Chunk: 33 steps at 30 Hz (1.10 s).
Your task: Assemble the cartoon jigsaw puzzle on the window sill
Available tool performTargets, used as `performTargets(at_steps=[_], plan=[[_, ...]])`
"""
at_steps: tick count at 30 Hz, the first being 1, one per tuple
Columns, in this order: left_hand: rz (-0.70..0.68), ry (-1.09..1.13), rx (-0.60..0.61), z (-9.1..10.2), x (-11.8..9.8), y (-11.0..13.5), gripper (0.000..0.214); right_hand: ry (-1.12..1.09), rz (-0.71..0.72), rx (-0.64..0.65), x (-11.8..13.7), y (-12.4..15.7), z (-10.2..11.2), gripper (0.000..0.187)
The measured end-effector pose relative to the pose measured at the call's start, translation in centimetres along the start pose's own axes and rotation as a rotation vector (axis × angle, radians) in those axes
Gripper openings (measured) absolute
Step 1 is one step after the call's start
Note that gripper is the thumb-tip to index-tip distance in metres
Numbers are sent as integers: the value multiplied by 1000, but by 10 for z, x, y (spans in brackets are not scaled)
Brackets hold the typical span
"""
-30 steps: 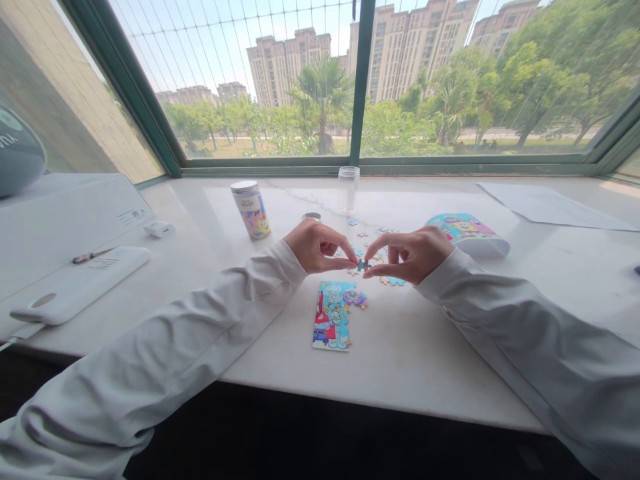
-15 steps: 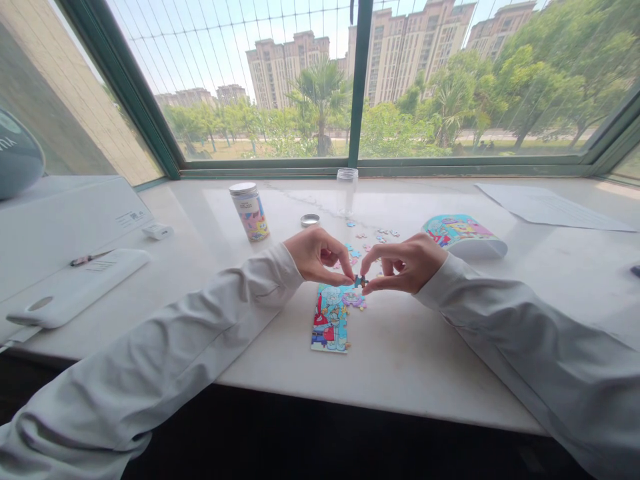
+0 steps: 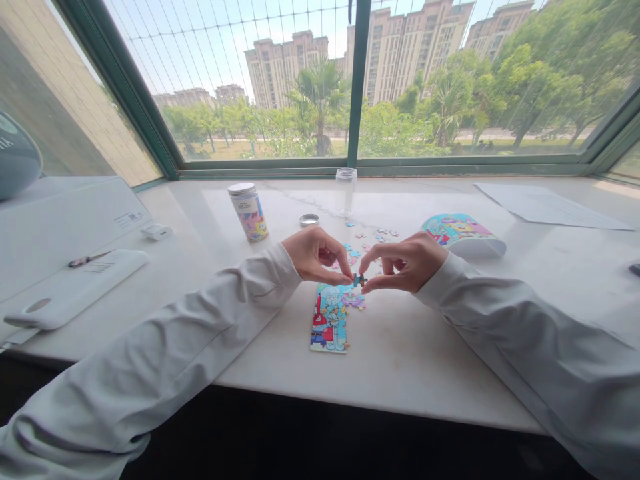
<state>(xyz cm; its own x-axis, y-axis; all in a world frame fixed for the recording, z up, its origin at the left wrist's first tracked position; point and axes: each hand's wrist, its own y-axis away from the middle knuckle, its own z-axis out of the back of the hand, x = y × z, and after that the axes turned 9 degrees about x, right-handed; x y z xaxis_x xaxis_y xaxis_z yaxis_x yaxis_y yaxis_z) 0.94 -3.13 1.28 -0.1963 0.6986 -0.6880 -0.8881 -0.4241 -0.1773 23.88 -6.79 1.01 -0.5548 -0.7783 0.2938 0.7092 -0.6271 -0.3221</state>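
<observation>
A partly joined, flat jigsaw section in bright blue, red and white (image 3: 329,323) lay on the glossy white stone-look counter (image 3: 400,373), just on the near side of the hands. Its left and near edges ran straight, while its right side was ragged with knobs and gaps, and a purple patch of joined pieces (image 3: 354,299) jutted out at the far right. Above that patch, the left hand (image 3: 316,257) and the right hand (image 3: 407,263) faced each other, each with thumb and finger pinched on a small dark blue-and-brown jigsaw piece (image 3: 359,281); whether this was one piece or two interlocked was too small to tell. It had not been fitted into the section. Beyond the hands lay scattered loose pieces in pink and light blue (image 3: 351,251), some hidden behind the fingers, so they could not be counted. A curled sheet printed with a colourful cartoon picture (image 3: 460,230) stood to the right, and its scene looked wider than the joined part. Judging by that, a left-hand strip was done, and most of the right side was left to build.
</observation>
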Motion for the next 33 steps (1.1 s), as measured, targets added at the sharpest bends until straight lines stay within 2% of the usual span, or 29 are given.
performTargets(at_steps=[16, 23, 28, 33], plan=[[53, -12, 6, 2, -6, 1, 21, 19, -37, -49, 1, 0, -1, 43], [78, 8, -35, 1, -6, 0, 17, 49, -48, -97, -2, -1, -3, 47], [75, -10, -43, 2, -4, 0, 17, 30, -23, -77, -9, -3, -5, 48], [67, -31, -34, 1, -5, 0, 19, 25, -35, -36, -3, -1, -3, 40]])
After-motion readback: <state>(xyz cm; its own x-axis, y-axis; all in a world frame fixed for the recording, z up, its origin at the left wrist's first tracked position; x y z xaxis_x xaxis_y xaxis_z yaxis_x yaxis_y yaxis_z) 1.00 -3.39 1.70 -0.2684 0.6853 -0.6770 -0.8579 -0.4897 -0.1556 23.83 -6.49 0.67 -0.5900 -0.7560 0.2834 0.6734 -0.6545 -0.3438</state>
